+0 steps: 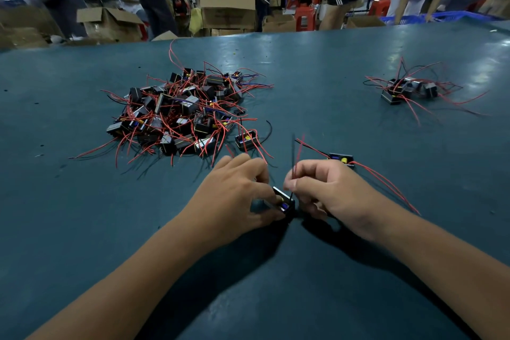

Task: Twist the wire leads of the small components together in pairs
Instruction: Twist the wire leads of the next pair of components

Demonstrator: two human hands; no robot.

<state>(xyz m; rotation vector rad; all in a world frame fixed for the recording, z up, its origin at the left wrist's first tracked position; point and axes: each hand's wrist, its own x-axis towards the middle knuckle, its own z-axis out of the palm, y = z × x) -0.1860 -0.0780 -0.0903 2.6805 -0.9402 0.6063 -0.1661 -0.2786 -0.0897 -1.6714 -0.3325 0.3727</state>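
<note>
My left hand gripped the small, light black boxy component; my right hand pinched its thin, limp red and black wire leads near their base.

No legible text, label, brand, number or sign appears. Faint print on the cardboard boxes at twelve o'clock, beyond the counter, is too blurred to read.

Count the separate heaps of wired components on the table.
2: a big heap left of centre beyond the left hand, and a small heap far right. Loose single components lie near the hands, not heaped.
</note>
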